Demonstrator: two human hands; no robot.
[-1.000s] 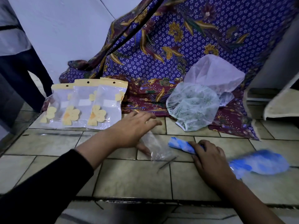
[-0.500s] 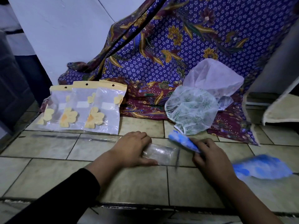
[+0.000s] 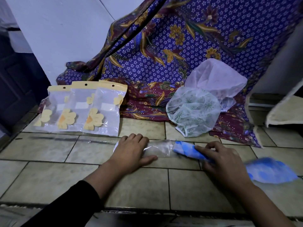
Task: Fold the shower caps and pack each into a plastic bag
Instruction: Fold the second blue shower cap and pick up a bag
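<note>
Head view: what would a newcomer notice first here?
At the centre, the right hand holds a folded blue cap at the mouth of a clear bag held by the left hand. Behind hangs a purple flowered cloth, with three yellow-topped pouches at its left.

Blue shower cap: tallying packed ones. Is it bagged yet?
Not yet. The blue shower cap has only its rolled tip at the mouth of the clear bag; the rest trails past the right hand.
</note>
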